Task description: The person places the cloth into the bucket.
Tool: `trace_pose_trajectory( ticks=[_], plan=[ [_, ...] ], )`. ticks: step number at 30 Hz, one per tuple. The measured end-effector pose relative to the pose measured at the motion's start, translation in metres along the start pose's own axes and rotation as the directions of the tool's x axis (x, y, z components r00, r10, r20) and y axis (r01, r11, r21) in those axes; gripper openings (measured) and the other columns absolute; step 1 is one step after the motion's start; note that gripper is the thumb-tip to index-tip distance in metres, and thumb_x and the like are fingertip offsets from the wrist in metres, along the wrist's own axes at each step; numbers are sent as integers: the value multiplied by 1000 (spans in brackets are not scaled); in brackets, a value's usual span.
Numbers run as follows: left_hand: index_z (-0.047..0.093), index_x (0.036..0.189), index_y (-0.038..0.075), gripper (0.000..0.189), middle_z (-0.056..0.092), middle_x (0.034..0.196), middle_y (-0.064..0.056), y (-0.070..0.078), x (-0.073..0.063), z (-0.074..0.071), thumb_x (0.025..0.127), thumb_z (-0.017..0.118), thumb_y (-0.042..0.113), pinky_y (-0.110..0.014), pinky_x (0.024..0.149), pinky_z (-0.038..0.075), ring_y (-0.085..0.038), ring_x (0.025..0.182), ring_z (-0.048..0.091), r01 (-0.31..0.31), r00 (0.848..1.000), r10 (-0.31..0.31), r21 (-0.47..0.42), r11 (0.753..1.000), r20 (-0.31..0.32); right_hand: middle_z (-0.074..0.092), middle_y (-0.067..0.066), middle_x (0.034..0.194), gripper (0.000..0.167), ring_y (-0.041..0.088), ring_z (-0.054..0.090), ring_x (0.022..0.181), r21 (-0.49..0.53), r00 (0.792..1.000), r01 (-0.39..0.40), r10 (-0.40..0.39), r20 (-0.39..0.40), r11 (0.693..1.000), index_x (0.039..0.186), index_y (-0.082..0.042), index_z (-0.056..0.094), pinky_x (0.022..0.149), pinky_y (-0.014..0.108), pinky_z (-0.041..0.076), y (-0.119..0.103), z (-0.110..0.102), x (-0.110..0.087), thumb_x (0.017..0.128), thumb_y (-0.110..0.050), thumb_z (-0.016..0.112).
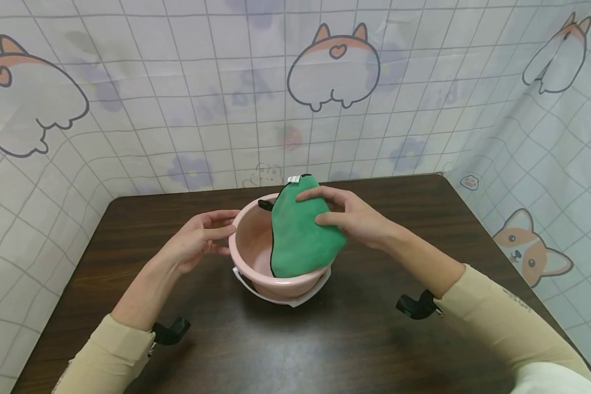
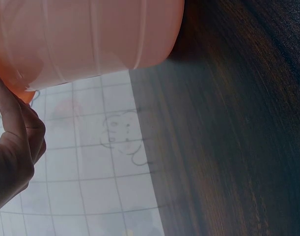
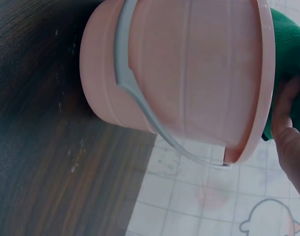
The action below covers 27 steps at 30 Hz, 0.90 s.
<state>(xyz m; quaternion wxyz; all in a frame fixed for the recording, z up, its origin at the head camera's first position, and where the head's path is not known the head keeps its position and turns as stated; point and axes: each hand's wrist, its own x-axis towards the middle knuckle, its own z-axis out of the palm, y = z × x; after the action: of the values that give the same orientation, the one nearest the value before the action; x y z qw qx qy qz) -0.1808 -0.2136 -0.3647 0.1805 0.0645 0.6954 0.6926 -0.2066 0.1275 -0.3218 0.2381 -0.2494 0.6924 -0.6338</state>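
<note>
A pale pink bucket [image 1: 254, 236] stands on the table with its white handle [image 1: 293, 302] hanging down at the front. My left hand [image 1: 197, 241] grips its left rim, thumb on the near side and fingers behind. In my right hand [image 1: 353, 214] is a green, pear-shaped plush [image 1: 301, 232] with a dark edge and a small white tag. It leans over the right side of the bucket's opening, its lower part inside the rim. A small black piece [image 1: 265, 204] sticks out at its left. The right wrist view shows fingers [image 3: 286, 105] pressed into the green fabric.
The dark wooden table [image 1: 187, 328] extends around the bucket. A white grid-patterned cloth [image 1: 177, 109] with printed dogs hangs behind and at both sides. A black device [image 1: 172, 331] sits on the left wrist, another black device [image 1: 416, 305] on the right.
</note>
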Motion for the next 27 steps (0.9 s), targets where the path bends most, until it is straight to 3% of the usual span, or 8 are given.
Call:
trace_pose_trajectory(
  ticks=[8, 17, 27],
  plan=[
    [41, 151, -8, 56, 56, 127, -13, 0, 0, 1, 102, 62, 7, -34, 77, 62, -17, 101, 64, -3, 1000, 3, 5, 1000, 0, 35, 1, 158, 45, 32, 54, 129, -117, 999, 4, 1, 41, 993, 141, -15, 60, 93, 47, 57, 0, 5, 6, 97, -6, 62],
    [40, 151, -8, 56, 58, 127, -12, 0, 0, 1, 102, 62, 7, -33, 76, 62, -16, 102, 64, -10, 1000, 11, -12, 1000, 8, 54, 7, 143, 41, 25, 57, 125, -218, 997, -7, 23, 70, 976, 138, -16, 60, 97, 41, 55, 2, 11, 15, 99, -6, 63],
    [40, 151, -8, 55, 56, 128, -13, -2, 1, 1, 102, 62, 7, -33, 76, 62, -16, 101, 65, -3, 1000, 3, -10, 1000, -3, 49, 8, 148, 43, 25, 61, 124, -334, 987, -13, 66, 147, 943, 141, -11, 57, 92, 38, 57, 2, 19, 18, 100, -10, 68]
  ],
)
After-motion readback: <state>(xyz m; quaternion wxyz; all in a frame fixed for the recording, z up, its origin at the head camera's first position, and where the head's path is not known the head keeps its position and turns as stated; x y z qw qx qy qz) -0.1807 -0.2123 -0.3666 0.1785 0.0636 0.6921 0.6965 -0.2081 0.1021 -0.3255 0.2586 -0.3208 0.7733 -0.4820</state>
